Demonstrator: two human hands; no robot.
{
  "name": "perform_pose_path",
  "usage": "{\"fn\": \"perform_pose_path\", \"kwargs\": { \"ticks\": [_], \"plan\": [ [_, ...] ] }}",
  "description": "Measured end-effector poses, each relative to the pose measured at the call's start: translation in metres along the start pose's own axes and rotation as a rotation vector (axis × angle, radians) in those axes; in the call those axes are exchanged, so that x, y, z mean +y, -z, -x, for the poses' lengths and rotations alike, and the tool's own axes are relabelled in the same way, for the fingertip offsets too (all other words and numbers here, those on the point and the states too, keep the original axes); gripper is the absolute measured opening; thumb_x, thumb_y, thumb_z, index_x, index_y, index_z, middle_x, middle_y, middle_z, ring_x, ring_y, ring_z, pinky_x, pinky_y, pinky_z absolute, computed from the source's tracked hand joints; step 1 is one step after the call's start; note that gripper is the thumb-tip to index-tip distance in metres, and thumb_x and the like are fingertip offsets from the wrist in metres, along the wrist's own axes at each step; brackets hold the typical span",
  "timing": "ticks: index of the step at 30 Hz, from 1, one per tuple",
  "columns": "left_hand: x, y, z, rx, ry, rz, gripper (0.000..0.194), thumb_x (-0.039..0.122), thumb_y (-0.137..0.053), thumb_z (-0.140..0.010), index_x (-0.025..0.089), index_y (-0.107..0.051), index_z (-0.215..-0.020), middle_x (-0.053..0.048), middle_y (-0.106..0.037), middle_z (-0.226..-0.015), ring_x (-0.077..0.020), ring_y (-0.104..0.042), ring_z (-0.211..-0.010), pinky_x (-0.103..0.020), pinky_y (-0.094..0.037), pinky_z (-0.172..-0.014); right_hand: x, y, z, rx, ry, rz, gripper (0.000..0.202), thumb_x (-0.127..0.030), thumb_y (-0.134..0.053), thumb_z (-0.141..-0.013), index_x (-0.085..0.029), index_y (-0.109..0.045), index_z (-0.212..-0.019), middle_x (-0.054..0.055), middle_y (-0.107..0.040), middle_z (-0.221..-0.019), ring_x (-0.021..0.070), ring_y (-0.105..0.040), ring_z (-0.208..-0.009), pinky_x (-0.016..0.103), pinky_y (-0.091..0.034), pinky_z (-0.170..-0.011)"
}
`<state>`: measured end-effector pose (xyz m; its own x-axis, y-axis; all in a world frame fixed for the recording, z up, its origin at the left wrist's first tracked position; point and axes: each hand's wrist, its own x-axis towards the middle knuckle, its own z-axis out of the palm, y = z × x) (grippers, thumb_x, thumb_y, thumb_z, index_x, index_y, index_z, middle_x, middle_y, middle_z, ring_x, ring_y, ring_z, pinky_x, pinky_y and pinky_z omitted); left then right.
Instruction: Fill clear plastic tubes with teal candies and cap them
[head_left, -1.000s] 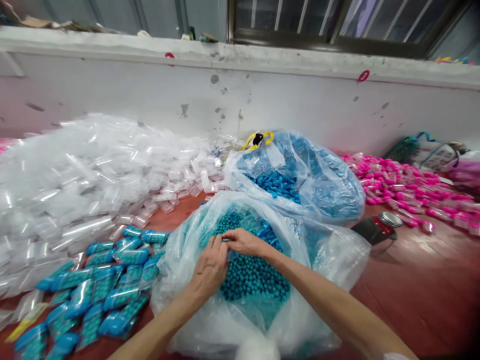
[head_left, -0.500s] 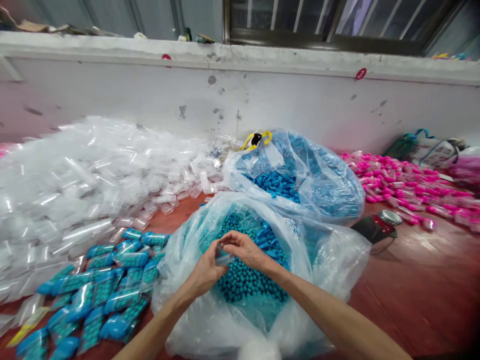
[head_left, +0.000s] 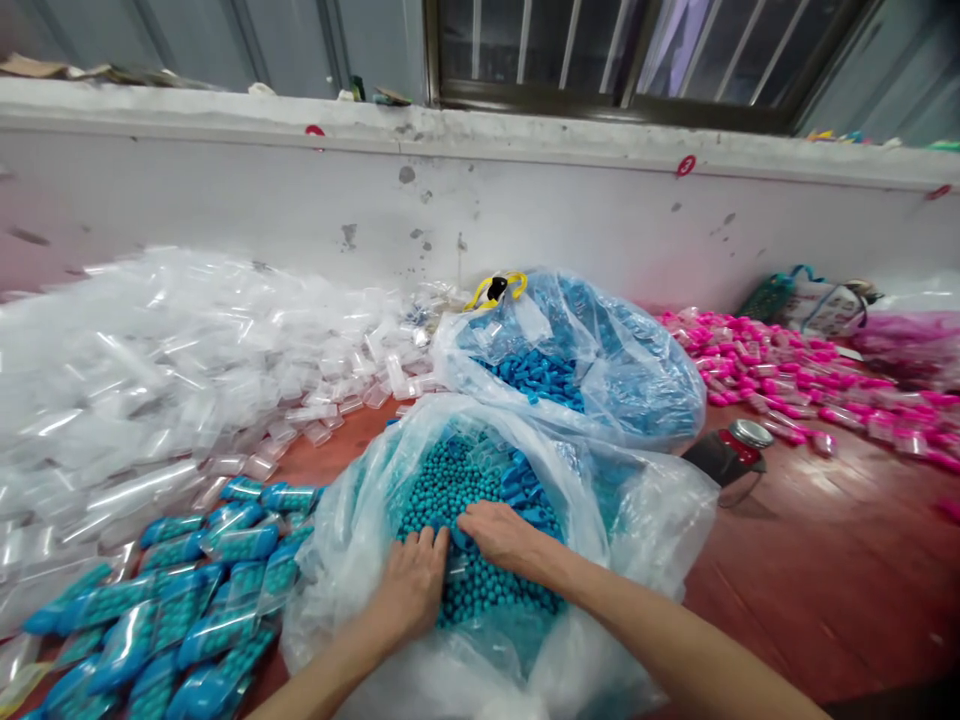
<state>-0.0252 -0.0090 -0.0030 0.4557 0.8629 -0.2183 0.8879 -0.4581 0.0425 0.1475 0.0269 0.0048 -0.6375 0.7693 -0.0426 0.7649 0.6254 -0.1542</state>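
Note:
Both my hands are down in an open clear plastic bag (head_left: 360,490) full of small teal beads (head_left: 487,590). My left hand (head_left: 414,580) is closed, knuckles up, around a clear plastic tube (head_left: 455,568), only part of which shows beside its fingertips. My right hand (head_left: 501,535) comes in from the right with its fingers bent and pressed together at the tube's upper end. A bit of blue shows under its fingertips; what it grips is hidden. Blue plastic pieces (head_left: 521,483) lie on the beads behind my right hand.
Bead-filled tubes with blue caps (head_left: 180,600) lie at left, before a heap of empty clear tubes (head_left: 165,350). Behind stands a bag of blue pieces (head_left: 645,380). Pink-capped tubes (head_left: 795,370) and a silver-lidded jar (head_left: 750,435) are at right, on the red surface (head_left: 825,560).
My hands have moved down from above the beads into them, with the clear tube now low among the beads. The camera view has shifted slightly.

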Motion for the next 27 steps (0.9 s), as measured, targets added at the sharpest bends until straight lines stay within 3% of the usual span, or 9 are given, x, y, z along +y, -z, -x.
{"fn": "perform_pose_path", "kwargs": {
  "ticks": [4, 9, 13, 16, 19, 22, 25, 27],
  "plan": [
    [0.011, 0.008, -0.005, -0.062, -0.035, 0.032, 0.056, 0.019, -0.039, -0.078, 0.008, -0.035, -0.132, -0.019, -0.041, -0.133, -0.0346, -0.039, -0.118, -0.051, -0.030, -0.096, 0.000, 0.005, 0.008, 0.021, -0.020, 0.026, 0.013, -0.021, -0.042, -0.085, -0.018, -0.053, -0.091, 0.004, -0.058, -0.087, 0.0173, -0.057, -0.075, 0.025, -0.039, -0.055],
    [0.015, 0.001, -0.003, -0.063, 0.015, 0.017, 0.053, 0.013, -0.034, -0.079, 0.008, -0.035, -0.132, -0.019, -0.040, -0.134, -0.0324, -0.037, -0.121, -0.049, -0.028, -0.098, -0.014, 0.002, -0.001, 0.019, 0.004, 0.015, 0.016, -0.012, -0.039, -0.085, -0.018, -0.049, -0.095, 0.004, -0.058, -0.088, 0.0160, -0.057, -0.072, 0.025, -0.039, -0.055],
    [0.025, 0.002, -0.004, -0.033, 0.013, 0.041, 0.052, 0.014, -0.034, -0.081, 0.010, -0.035, -0.132, -0.018, -0.045, -0.129, -0.0317, -0.042, -0.116, -0.051, -0.030, -0.097, -0.011, 0.004, 0.013, 0.035, -0.027, 0.090, 0.016, -0.009, -0.038, -0.085, -0.016, -0.052, -0.089, 0.006, -0.059, -0.083, 0.0181, -0.056, -0.069, 0.028, -0.040, -0.057],
    [0.036, 0.004, -0.010, 0.015, -0.052, 0.035, 0.051, 0.007, -0.031, -0.080, 0.010, -0.038, -0.130, -0.018, -0.046, -0.127, -0.0309, -0.039, -0.118, -0.053, -0.025, -0.099, 0.005, 0.021, 0.029, -0.019, -0.138, 0.135, 0.019, -0.008, -0.039, -0.084, -0.016, -0.055, -0.081, 0.007, -0.059, -0.076, 0.0196, -0.056, -0.067, 0.029, -0.039, -0.058],
    [0.041, 0.000, -0.016, 0.020, -0.029, 0.055, 0.051, 0.002, -0.027, -0.079, 0.009, -0.040, -0.128, -0.017, -0.045, -0.129, -0.0295, -0.039, -0.119, -0.050, -0.026, -0.100, 0.017, 0.047, 0.033, 0.063, -0.226, 0.202, 0.022, -0.007, -0.038, -0.084, -0.016, -0.058, -0.087, 0.010, -0.060, -0.087, 0.0221, -0.056, -0.079, 0.033, -0.041, -0.068],
    [0.038, -0.011, -0.019, -0.007, 0.010, 0.135, 0.054, 0.003, -0.030, -0.079, 0.013, -0.035, -0.132, -0.014, -0.039, -0.136, -0.0286, -0.033, -0.124, -0.046, -0.025, -0.101, 0.020, 0.061, 0.014, 0.145, -0.193, 0.239, 0.027, -0.006, -0.038, -0.083, -0.016, -0.054, -0.103, 0.012, -0.055, -0.108, 0.0252, -0.051, -0.096, 0.037, -0.042, -0.076],
    [0.033, -0.017, -0.019, -0.010, 0.071, 0.219, 0.055, 0.009, -0.035, -0.078, 0.016, -0.033, -0.132, -0.011, -0.035, -0.139, -0.0273, -0.028, -0.128, -0.043, -0.023, -0.103, 0.025, 0.055, -0.018, 0.035, -0.285, 0.207, 0.028, -0.005, -0.035, -0.084, -0.013, -0.057, -0.100, 0.017, -0.051, -0.113, 0.0260, -0.053, -0.094, 0.038, -0.045, -0.071],
    [0.029, -0.011, -0.021, 0.017, 0.108, 0.274, 0.052, 0.011, -0.036, -0.077, 0.017, -0.037, -0.129, -0.010, -0.040, -0.135, -0.0256, -0.032, -0.124, -0.040, -0.025, -0.102, 0.034, 0.046, -0.036, -0.002, -0.317, 0.176, 0.028, -0.006, -0.034, -0.084, -0.012, -0.059, -0.096, 0.019, -0.051, -0.113, 0.0253, -0.057, -0.088, 0.037, -0.046, -0.068]
  ]
}}
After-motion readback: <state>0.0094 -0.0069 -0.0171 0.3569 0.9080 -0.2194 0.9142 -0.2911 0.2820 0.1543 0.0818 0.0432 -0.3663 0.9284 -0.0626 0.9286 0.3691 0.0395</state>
